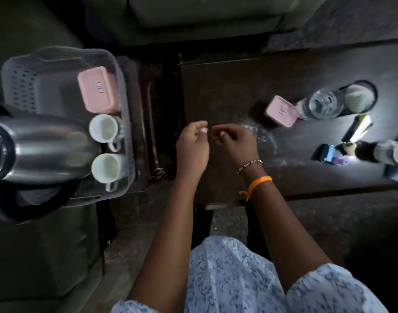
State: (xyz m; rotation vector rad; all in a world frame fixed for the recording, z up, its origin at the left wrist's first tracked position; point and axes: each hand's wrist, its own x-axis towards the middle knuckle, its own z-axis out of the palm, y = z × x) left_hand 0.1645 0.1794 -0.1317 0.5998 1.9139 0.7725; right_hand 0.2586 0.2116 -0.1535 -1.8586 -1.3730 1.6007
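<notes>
My left hand [192,143] and my right hand [235,141] hover close together over the dark table [216,91], fingertips almost meeting. The fingers of both are curled, and I see nothing held in either. A bead bracelet and an orange band circle my right wrist. A faint clear round thing [264,141] lies on the table just right of my right hand; what it is stays unclear. A pink box [281,111] stands a little beyond it.
Left of the table, a grey basket [24,86] holds a second pink box [97,89], two white cups [104,128] and a steel flask [35,145]. A clear water bottle [322,105], a white-filled cup [358,96] and small items [329,152] crowd the right end.
</notes>
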